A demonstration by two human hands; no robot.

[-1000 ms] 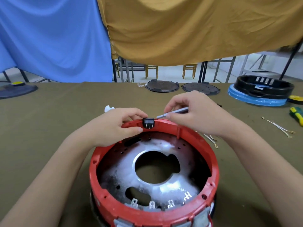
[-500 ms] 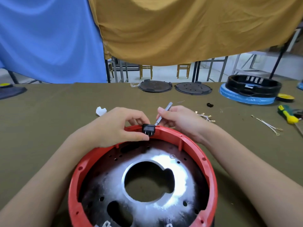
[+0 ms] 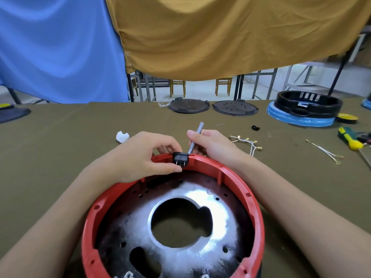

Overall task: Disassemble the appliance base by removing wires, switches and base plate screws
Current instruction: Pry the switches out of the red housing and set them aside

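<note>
The red base [image 3: 236, 177] is cut off by the bottom edge

The ring [image 3: 239, 183] beneath both hands is bright red, and the plate [image 3: 218, 209] inside it is black, dusted white and shining silver around its dark central hole. The switch [image 3: 180, 158] at the left hand's [image 3: 144, 157] thumb is black with silver pins. The tool [image 3: 195, 138] in the right hand [image 3: 212, 146] is plain grey. The cloth [image 3: 60, 141] under everything is olive green. Beyond the left hand lies a white scrap [image 3: 122, 136]. Right of the right hand are white wires [image 3: 248, 144] with brass ends, then a green and yellow screwdriver [image 3: 349, 138]. Farther off sit two dark discs [image 3: 188, 106], a black ring on blue [image 3: 301, 109], and blue [image 3: 60, 49] and mustard [image 3: 230, 35] drapes.
</note>
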